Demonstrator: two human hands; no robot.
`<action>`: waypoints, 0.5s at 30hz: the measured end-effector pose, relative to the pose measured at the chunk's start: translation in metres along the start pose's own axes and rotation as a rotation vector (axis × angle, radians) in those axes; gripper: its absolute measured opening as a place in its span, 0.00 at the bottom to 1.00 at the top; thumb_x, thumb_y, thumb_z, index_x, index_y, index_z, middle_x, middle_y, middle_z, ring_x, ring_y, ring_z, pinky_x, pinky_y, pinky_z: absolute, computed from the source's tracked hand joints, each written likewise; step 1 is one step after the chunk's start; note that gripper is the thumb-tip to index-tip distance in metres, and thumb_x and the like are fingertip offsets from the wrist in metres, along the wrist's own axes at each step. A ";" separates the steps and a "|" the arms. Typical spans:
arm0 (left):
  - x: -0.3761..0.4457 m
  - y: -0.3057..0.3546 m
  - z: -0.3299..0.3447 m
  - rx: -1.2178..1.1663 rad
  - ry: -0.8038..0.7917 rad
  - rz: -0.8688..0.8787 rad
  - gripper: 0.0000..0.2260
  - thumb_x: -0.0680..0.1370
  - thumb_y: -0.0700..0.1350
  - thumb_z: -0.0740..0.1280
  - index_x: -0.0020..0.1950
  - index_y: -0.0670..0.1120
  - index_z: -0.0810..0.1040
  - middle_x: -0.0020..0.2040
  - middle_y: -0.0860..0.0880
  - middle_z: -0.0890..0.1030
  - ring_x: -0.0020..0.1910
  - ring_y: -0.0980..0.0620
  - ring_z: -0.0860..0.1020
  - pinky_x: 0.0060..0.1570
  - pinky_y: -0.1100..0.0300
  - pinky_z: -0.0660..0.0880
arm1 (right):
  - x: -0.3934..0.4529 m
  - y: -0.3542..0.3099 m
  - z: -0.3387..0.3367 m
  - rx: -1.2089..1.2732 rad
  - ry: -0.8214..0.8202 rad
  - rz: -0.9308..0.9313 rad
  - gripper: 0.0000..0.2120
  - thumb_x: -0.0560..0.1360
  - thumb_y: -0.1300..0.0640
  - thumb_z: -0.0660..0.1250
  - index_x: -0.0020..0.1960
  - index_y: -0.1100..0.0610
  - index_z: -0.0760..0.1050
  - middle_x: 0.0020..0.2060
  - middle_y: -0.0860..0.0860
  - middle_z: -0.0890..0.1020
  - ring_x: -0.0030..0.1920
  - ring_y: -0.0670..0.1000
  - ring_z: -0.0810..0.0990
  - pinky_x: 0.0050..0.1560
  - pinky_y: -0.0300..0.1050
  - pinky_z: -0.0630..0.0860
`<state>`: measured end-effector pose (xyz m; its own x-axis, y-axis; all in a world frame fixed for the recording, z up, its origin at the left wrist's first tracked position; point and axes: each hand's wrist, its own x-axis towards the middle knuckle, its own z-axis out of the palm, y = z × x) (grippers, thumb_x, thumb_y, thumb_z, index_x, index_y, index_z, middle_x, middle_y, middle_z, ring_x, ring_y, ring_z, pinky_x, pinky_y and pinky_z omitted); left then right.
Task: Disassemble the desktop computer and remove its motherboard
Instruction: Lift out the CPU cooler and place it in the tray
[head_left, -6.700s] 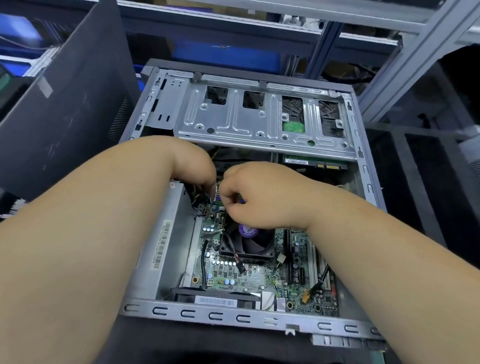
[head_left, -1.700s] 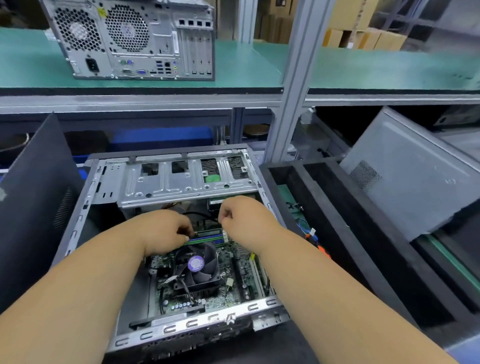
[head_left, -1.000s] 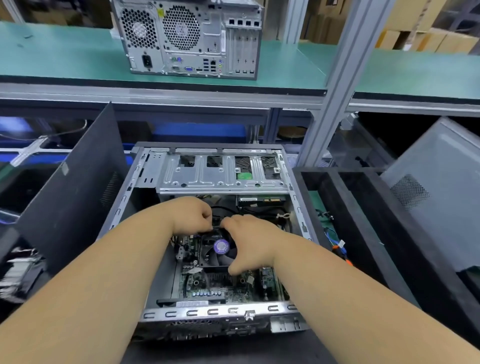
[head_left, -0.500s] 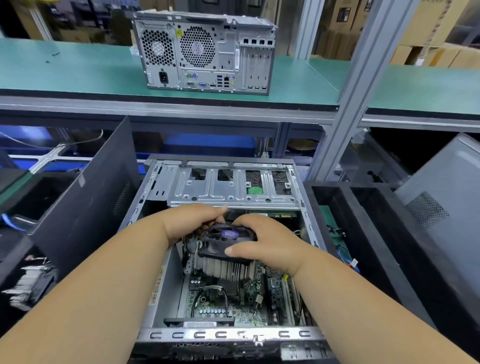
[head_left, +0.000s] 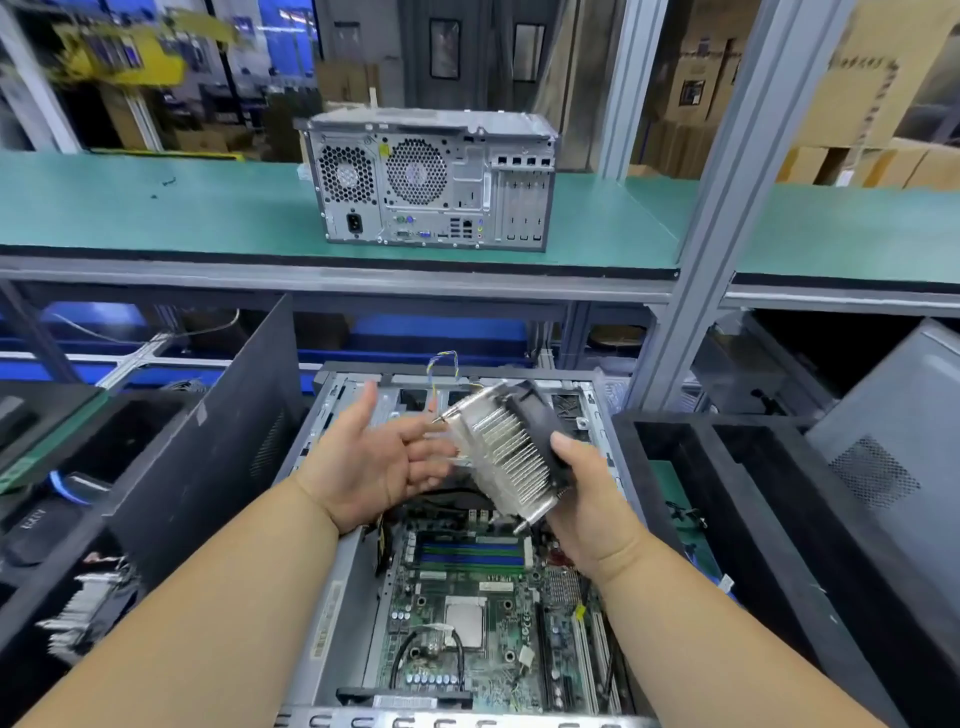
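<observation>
Lying opened on its side, low centre: desktop computer case, motherboard seated inside, processor socket uncovered. Standing upright on green surface behind: second tower. Held tilted above case: heatsink with fan, gripped by right hand. Just beside heatsink: left hand, palm up, fingers spread wide, holding nothing.

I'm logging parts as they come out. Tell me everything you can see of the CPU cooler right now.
The CPU cooler is out of the open case and held tilted above it. It is a block of silvery metal fins with a black fan on its far side and mounting screws at the corners. A thin multicoloured wire loops up behind it. The right hand grips it; the left hand is open beside it.
</observation>
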<state>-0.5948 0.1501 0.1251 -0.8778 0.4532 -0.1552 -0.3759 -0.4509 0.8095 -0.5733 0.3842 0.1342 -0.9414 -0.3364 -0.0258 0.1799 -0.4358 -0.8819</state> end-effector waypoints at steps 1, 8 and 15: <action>0.000 0.000 0.001 0.048 0.005 -0.003 0.37 0.69 0.74 0.57 0.55 0.43 0.83 0.49 0.42 0.82 0.43 0.47 0.81 0.48 0.55 0.74 | 0.001 -0.001 0.001 0.079 0.000 0.002 0.24 0.70 0.51 0.67 0.62 0.62 0.77 0.58 0.59 0.81 0.59 0.59 0.78 0.65 0.58 0.69; 0.003 -0.007 0.003 0.352 0.159 -0.012 0.26 0.76 0.62 0.57 0.56 0.41 0.80 0.45 0.43 0.82 0.37 0.49 0.79 0.44 0.56 0.73 | 0.004 -0.007 0.002 0.223 0.010 0.023 0.26 0.75 0.47 0.57 0.66 0.62 0.75 0.63 0.62 0.78 0.65 0.61 0.74 0.68 0.58 0.68; -0.006 -0.015 0.030 0.808 0.269 0.100 0.24 0.76 0.63 0.61 0.53 0.43 0.80 0.43 0.44 0.84 0.37 0.46 0.81 0.52 0.50 0.74 | 0.006 0.000 -0.003 -0.016 0.038 0.007 0.22 0.76 0.42 0.61 0.61 0.55 0.80 0.59 0.58 0.81 0.58 0.59 0.79 0.65 0.62 0.68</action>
<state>-0.5755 0.1774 0.1313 -0.9745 0.1968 -0.1079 -0.0557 0.2537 0.9657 -0.5801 0.3845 0.1329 -0.9503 -0.3074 -0.0500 0.1825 -0.4195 -0.8892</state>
